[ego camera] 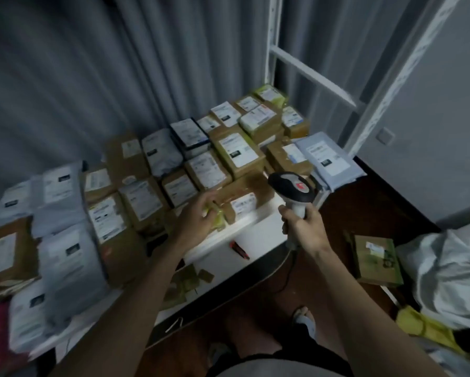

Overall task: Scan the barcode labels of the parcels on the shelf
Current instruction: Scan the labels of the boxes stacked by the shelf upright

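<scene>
Several brown boxes and grey mailer bags with white barcode labels cover the white shelf [258, 235]. My right hand [303, 227] grips the handle of a black-and-grey barcode scanner [292, 190], whose head hangs over the shelf's front right part near a brown parcel [242, 198]. My left hand [197, 220] reaches over the shelf's front edge, its fingers loosely curved and touching the yellow-taped corner of that parcel; motion blur hides whether it holds it.
A red-and-black cutter [239, 250] lies on the bare strip of shelf near the front edge. Scraps of cardboard [190, 281] lie there too. A small parcel [375, 261] rests on the dark floor at right, beside a white sack [451, 273]. Grey curtain hangs behind.
</scene>
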